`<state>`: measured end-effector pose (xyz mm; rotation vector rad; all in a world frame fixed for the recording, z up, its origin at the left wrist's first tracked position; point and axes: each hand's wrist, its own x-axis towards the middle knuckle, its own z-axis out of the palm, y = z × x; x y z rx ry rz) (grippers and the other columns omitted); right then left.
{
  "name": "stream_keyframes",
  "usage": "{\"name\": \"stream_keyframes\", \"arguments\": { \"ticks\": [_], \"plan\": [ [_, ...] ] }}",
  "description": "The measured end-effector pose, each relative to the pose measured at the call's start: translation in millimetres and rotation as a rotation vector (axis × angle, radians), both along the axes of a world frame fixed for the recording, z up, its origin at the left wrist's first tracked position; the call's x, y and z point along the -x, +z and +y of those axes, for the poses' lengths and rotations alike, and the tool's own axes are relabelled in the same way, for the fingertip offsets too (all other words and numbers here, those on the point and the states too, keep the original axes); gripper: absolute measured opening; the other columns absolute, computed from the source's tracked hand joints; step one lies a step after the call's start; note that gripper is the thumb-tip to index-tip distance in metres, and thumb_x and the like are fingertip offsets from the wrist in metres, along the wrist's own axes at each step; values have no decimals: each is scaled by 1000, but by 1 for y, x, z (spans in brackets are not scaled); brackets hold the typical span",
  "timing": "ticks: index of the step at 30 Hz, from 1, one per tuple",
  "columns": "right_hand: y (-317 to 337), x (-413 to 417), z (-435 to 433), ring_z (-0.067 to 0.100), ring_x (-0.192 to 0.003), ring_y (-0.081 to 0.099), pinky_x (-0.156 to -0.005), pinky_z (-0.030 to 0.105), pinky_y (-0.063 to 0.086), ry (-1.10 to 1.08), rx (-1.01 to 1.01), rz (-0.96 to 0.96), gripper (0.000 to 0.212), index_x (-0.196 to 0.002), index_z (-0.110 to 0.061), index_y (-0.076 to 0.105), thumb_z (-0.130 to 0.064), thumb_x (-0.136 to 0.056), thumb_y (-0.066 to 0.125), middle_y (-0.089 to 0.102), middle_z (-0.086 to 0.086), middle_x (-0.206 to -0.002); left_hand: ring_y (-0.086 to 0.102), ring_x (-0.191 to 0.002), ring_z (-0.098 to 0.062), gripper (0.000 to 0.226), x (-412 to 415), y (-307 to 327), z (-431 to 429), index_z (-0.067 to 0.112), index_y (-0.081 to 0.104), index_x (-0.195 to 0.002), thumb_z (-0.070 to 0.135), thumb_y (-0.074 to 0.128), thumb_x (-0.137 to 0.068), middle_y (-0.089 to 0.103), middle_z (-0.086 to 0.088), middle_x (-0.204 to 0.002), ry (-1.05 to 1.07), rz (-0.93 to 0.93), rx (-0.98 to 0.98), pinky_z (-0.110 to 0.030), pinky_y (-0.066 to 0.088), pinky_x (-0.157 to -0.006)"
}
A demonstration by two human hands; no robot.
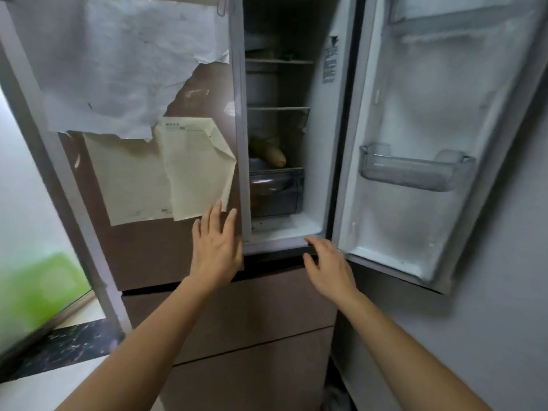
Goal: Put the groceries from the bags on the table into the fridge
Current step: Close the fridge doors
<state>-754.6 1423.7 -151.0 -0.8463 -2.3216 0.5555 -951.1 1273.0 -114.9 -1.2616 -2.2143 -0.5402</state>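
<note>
Left hand (215,247) flat on left door (148,253); right hand (326,268) loose, empty (right door (430,99) open).

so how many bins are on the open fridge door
2. A clear bin sits midway down the open right door, and a second bin is at its top edge, partly cut off. Others may lie out of frame above.

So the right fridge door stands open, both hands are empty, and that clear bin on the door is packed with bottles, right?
Not quite. The head view shows the clear bin on the open right door holds no bottles. The left hand and right hand are indeed empty.
</note>
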Motion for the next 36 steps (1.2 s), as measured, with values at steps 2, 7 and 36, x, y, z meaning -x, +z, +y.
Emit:
{"name": "stream_keyframes", "arguments": {
  "ticks": [2,7,36],
  "plan": [
    [1,-44,6,23,-131,45,-106,32,37,-142,-48,58,47,-146,-17,44,-24,-101,53,44,6,-146,9,-151,-36,69,-35,-7,23,13,24,-156,35,52,-97,8,-18,-164,-133,-57,-23,-56,18,-120],
    [15,-140,20,35,-142,33,-116,42,28,-480,-109,208,53,-146,-9,44,-20,-97,59,33,19,-154,-11,-153,-25,72,-132,5,81,20,3,-159,45,38,-102,-12,-8,-166,-409,-117,-84,-51,5,-123],
    [47,-186,110,27,-135,40,-110,32,31,-419,248,741,95,-151,-13,40,-80,-84,28,32,12,-151,35,-139,-22,54,-197,89,128,17,41,-140,55,34,-100,37,-6,-149,-443,-115,-414,-44,47,-104]
  ]
}}
